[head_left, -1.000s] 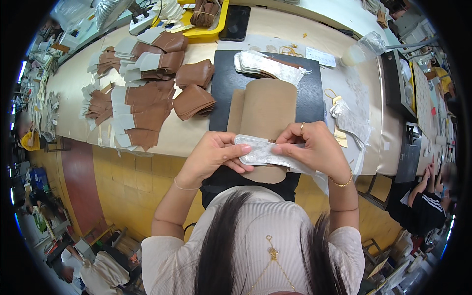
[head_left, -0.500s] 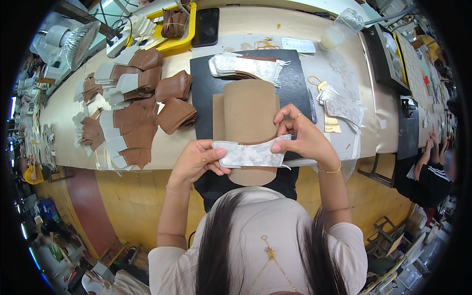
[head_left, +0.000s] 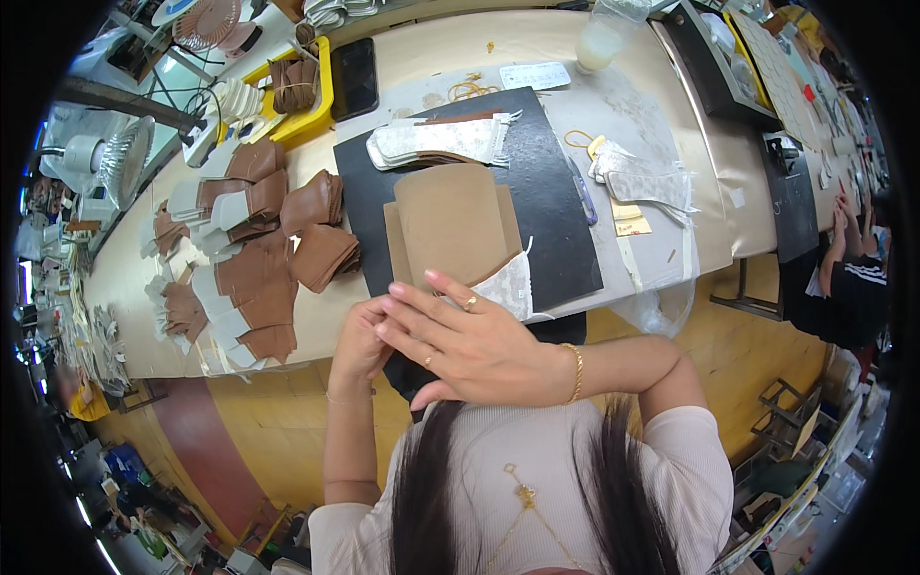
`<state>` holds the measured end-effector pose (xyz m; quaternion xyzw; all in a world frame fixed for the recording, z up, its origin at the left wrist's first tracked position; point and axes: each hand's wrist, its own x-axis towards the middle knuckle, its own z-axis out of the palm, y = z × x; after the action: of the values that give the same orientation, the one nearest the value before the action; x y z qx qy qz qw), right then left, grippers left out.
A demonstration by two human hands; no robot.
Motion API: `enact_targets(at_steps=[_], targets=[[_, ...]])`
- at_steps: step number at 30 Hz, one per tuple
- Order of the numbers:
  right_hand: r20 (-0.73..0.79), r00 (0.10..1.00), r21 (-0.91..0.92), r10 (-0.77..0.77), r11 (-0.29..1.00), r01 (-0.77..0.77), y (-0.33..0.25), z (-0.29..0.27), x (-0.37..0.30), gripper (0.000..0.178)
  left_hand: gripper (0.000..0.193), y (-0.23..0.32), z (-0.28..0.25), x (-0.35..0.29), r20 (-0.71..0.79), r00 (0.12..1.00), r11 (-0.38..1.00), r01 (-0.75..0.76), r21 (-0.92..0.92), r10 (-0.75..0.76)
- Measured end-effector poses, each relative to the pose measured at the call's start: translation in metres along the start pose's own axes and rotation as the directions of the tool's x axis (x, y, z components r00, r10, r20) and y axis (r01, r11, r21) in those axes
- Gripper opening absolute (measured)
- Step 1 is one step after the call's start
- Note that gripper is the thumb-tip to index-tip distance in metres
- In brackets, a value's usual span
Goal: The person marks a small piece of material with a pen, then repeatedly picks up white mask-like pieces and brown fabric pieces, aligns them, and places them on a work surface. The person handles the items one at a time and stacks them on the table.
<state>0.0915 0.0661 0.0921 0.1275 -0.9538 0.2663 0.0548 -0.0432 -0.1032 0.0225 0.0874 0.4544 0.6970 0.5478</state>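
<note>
A pale grey-white patterned leather strip (head_left: 508, 286) with a brown edge lies across the front of a rounded brown board (head_left: 455, 216). My right hand (head_left: 470, 340) reaches across to the left over the strip, palm down, its fingers stretched out and slightly apart. Close beside its fingertips is my left hand (head_left: 356, 345), at the board's front left. Its fingers are partly covered by my right hand, so whether they grip the strip's left end cannot be seen. Under the board is a black mat (head_left: 565, 259). A stack of similar pale strips (head_left: 436, 141) rests toward its far edge.
Brown and grey leather pieces (head_left: 254, 278) lie in piles at left. Behind them are a yellow tray (head_left: 321, 91) and a phone (head_left: 356, 79). Right of the mat are a pen (head_left: 585, 198) and loose pale pieces (head_left: 647, 182). A plastic cup (head_left: 604, 38) stands farther back.
My right hand has let go of the strip's right end and swung left over it, fingers now extended. My left hand has stayed near the strip's left end. The view has shifted.
</note>
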Motion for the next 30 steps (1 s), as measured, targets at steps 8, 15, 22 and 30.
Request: enact_targets(at_steps=[8, 15, 22, 30], targets=[[-0.416, 0.908, 0.270, 0.053, 0.961, 0.067, 0.043, 0.037, -0.053, 0.080, 0.025, -0.015, 0.000, 0.011, 0.023, 0.997, 0.994, 0.079, -0.070, -0.078], [-0.068, 0.830, 0.971, 0.554, 0.228, -0.073, 0.044, 0.050, -0.082, 0.099, 0.028, 0.014, 0.015, 0.011, 0.047, 0.997, 0.995, 0.059, 0.085, -0.063], [-0.580, 0.491, 0.371, 0.650, 0.747, -0.551, 0.133, -0.013, -0.131, 0.030, 0.029, 0.083, 0.046, 0.075, 0.283, 0.944, 0.939, -0.241, 0.244, 0.169], [-0.651, 0.614, -0.286, 0.446, 0.606, -0.742, 0.210, -0.031, -0.190, 0.035, 0.029, 0.129, 0.013, 0.186, -0.123, 0.992, 0.646, 0.116, 0.754, -0.035]])
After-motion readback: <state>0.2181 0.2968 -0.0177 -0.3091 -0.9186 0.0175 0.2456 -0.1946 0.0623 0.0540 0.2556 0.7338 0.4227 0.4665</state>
